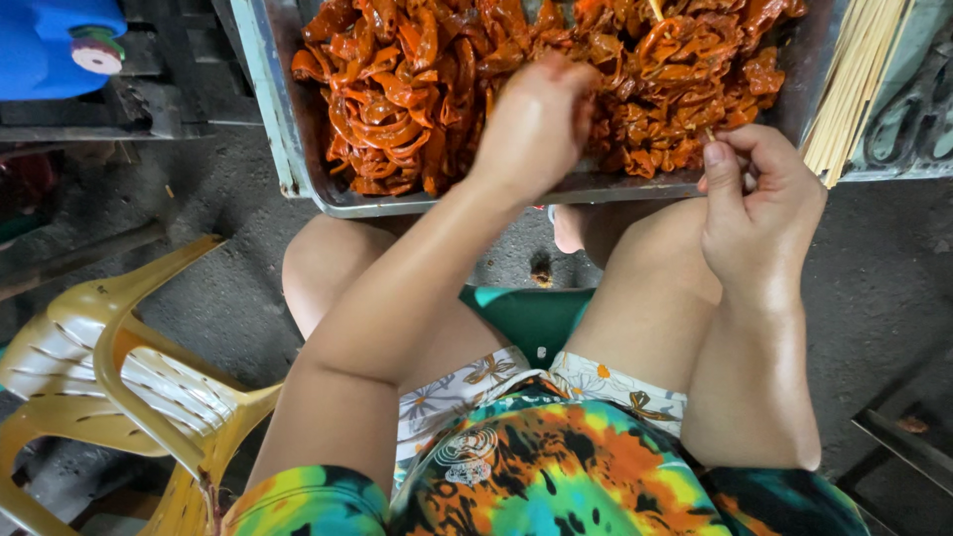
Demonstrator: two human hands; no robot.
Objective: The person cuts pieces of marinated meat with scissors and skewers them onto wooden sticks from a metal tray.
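Observation:
A metal tray [298,149] in front of my knees is heaped with orange-red marinated meat pieces [397,89]. My left hand [536,124] reaches into the tray, its fingers curled down among the meat; what it grips is hidden. My right hand [759,203] hovers at the tray's near right edge, pinching a thin bamboo skewer [711,133] whose tip points into the meat.
A bundle of bamboo skewers [854,79] lies along the tray's right side. A yellow plastic chair [129,387] lies tipped at the lower left. A blue plastic object [50,45] sits at the top left. I sit on a green seat [531,318] above a dark concrete floor.

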